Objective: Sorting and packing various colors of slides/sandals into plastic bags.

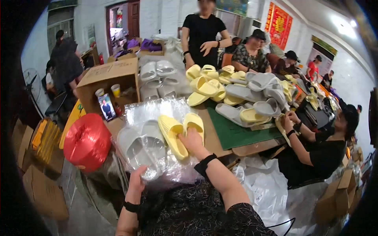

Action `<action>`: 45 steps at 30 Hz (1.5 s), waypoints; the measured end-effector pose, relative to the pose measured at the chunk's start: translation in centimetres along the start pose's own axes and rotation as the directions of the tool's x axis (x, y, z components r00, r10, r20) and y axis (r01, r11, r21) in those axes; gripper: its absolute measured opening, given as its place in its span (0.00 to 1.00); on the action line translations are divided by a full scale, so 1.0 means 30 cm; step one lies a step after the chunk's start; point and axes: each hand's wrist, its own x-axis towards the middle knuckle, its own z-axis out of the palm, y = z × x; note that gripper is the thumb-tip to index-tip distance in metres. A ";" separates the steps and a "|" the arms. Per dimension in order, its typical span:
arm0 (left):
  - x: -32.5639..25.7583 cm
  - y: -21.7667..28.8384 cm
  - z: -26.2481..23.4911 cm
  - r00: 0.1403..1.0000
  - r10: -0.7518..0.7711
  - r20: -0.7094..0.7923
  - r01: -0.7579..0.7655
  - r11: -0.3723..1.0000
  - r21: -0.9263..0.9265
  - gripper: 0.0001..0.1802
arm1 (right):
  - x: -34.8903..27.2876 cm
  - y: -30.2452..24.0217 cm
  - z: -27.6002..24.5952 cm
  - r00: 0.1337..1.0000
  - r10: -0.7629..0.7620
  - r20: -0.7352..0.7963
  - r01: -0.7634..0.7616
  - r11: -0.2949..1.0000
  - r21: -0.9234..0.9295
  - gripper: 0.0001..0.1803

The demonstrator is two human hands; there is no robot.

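Near the front edge of the table lies a pair of grey slippers [136, 151] in clear plastic. At its near end my left hand [138, 179] is closed on the edge of the clear plastic bag [151, 173]; some of its fingers are hidden. To the right, on more shiny plastic, lies a pair of yellow slippers [172, 131]. My right hand [193, 141] grips the right one of that pair, its fingers inside the foot opening and partly hidden, its thumb toward the left slipper.
A red roll of plastic twine [87, 141] stands at the left, beside a phone [106, 107] and an open cardboard box [108, 76]. Grey and yellow slippers [244, 92] are heaped beyond a green mat [232, 131]. A co-worker [323, 145] sits at the right; another person [202, 39] stands across the table.
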 end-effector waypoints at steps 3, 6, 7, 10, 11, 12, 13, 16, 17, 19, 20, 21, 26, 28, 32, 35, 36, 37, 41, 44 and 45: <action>-0.055 0.030 0.054 0.997 0.067 0.028 -0.067 0.998 -0.006 0.22 | -0.022 -0.002 0.005 1.000 0.008 -0.025 -0.007 0.999 0.037 0.34; -0.033 0.013 0.047 0.999 0.032 0.042 -0.027 0.995 -0.093 0.23 | -0.029 0.005 0.028 0.995 -0.008 -0.101 0.008 1.000 0.001 0.32; -0.022 0.009 0.050 0.998 0.032 0.054 -0.027 0.996 -0.089 0.23 | -0.031 0.001 0.022 0.997 0.021 -0.078 -0.022 1.000 -0.008 0.31; 0.009 -0.009 0.068 0.999 0.040 0.030 -0.038 0.997 -0.072 0.25 | -0.022 0.014 -0.002 0.992 0.046 -0.118 -0.050 0.998 -0.031 0.30; 0.025 -0.019 0.071 0.997 0.042 0.062 -0.035 0.994 -0.102 0.25 | -0.022 0.020 -0.007 0.991 0.049 -0.123 -0.053 0.998 -0.030 0.30; 0.027 -0.013 0.067 0.995 0.049 0.085 -0.037 0.991 -0.132 0.26 | -0.026 0.010 -0.006 0.989 0.043 -0.143 -0.044 0.999 -0.001 0.28; 0.024 -0.004 0.059 0.995 0.057 0.076 -0.046 0.990 -0.133 0.26 | -0.023 -0.004 -0.002 0.987 0.033 -0.160 -0.029 0.999 0.027 0.27; -0.040 0.026 -0.005 0.997 0.076 0.016 -0.074 0.993 -0.087 0.23 | -0.018 -0.108 0.054 0.994 -0.029 -0.102 0.032 0.999 0.028 0.26; -0.058 0.044 -0.009 0.999 0.039 0.009 -0.038 0.997 -0.073 0.22 | 0.005 -0.068 0.124 0.989 -0.045 -0.138 0.050 0.998 0.033 0.25; -0.086 0.034 -0.001 0.994 0.030 0.102 -0.024 0.998 -0.056 0.19 | -0.016 -0.012 0.144 0.939 -0.326 -0.112 0.270 0.897 -0.351 0.16; -0.086 0.045 0.052 0.958 0.142 0.247 -0.208 0.942 0.264 0.19 | -0.023 0.072 0.105 0.792 -0.608 -0.054 0.348 0.524 -0.777 0.14; 0.040 -0.035 0.016 0.967 -0.027 0.255 0.025 1.000 0.011 0.20 | 0.008 0.122 0.076 0.931 -0.341 0.128 0.352 0.752 -0.558 0.21; -0.021 -0.018 0.069 0.988 0.113 0.102 -0.110 0.993 -0.039 0.22 | -0.021 0.083 0.071 0.966 -0.137 -0.221 0.106 0.984 -0.144 0.28; -0.072 0.000 0.064 0.986 0.083 0.147 -0.072 0.994 -0.081 0.23 | -0.040 0.004 0.044 0.989 -0.079 -0.123 0.063 0.990 -0.126 0.28; 0.031 -0.086 -0.003 0.991 0.065 0.116 -0.059 0.997 -0.053 0.23 | -0.039 0.009 0.048 0.979 -0.109 -0.170 0.088 0.988 -0.123 0.27; 0.015 -0.036 0.042 0.987 0.033 0.160 -0.024 0.998 -0.056 0.24 | -0.016 0.044 0.062 0.973 -0.113 -0.203 0.085 0.986 -0.142 0.27; 0.004 -0.029 0.044 0.987 0.045 0.155 -0.036 0.997 -0.061 0.24 | -0.020 0.039 0.058 0.969 -0.133 -0.208 0.105 0.984 -0.142 0.27; -0.004 -0.024 0.047 0.987 0.057 0.150 -0.048 0.997 -0.067 0.24 | -0.024 0.032 0.053 0.970 -0.126 -0.207 0.097 0.985 -0.144 0.27; -0.013 -0.012 0.059 0.985 0.081 0.149 -0.072 0.995 -0.068 0.22 | -0.027 0.018 0.043 0.979 -0.105 -0.174 0.078 0.985 -0.156 0.27; -0.001 -0.012 0.058 0.982 0.102 0.161 -0.093 0.994 -0.065 0.22 | -0.029 0.016 0.043 0.969 -0.129 -0.209 0.098 0.984 -0.152 0.27; -0.006 -0.013 0.060 0.983 0.099 0.155 -0.089 0.994 -0.069 0.21 | -0.033 0.005 0.030 0.977 -0.109 -0.183 0.081 0.985 -0.155 0.27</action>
